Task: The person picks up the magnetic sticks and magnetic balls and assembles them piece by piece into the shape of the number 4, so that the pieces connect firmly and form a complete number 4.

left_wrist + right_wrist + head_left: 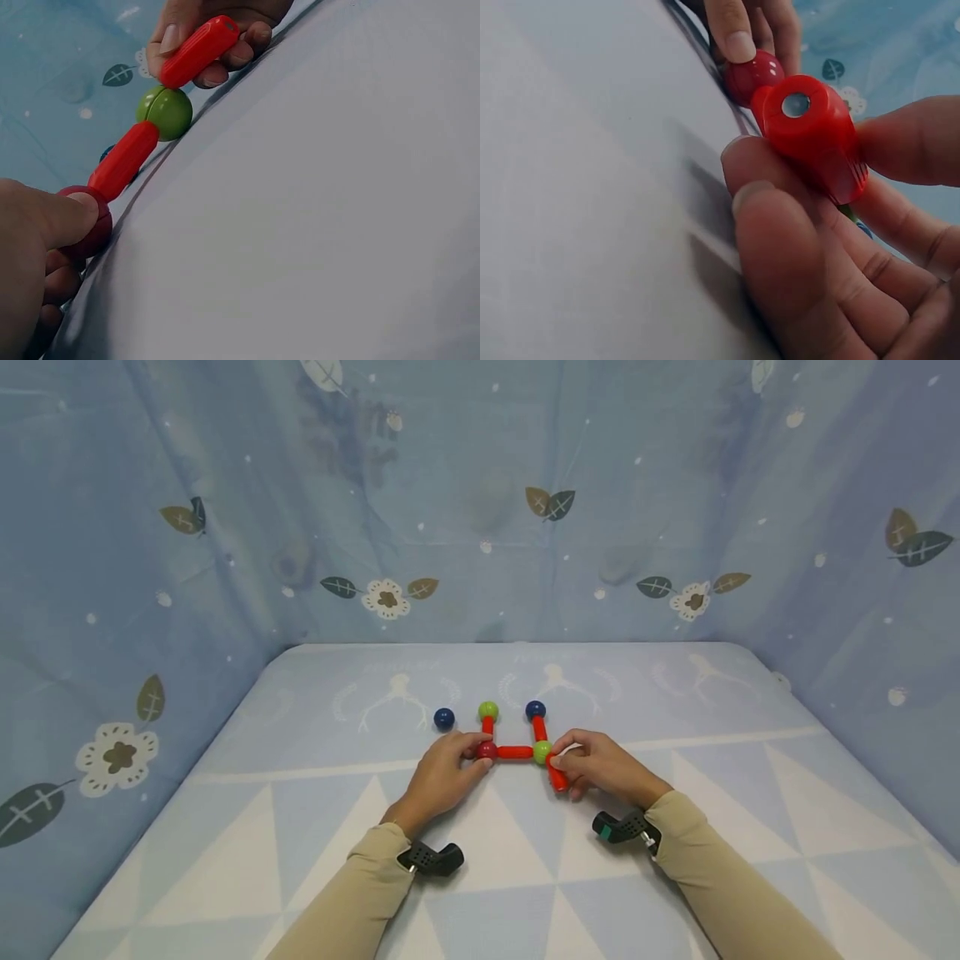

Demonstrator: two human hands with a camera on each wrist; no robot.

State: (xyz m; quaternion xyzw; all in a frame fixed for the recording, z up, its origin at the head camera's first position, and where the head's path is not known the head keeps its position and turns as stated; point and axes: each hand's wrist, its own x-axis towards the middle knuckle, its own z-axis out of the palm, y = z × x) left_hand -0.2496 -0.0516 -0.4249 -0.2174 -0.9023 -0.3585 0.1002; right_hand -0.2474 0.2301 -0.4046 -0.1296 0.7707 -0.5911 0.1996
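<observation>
My left hand pinches a dark red ball between thumb and fingers. From that ball a red magnetic rod runs right to a green ball. A second red rod leads back to another green ball, and a third rod joins the right green ball to a blue ball. With thumb and fingers my right hand grips a further red rod, its far end at the right green ball. A round metal piece shows in its near end in the right wrist view.
A loose dark blue ball lies left of the joined pieces. The table has a cloth with pale triangles, and a blue patterned curtain hangs behind it and at both sides. Each wrist wears a black strapped device.
</observation>
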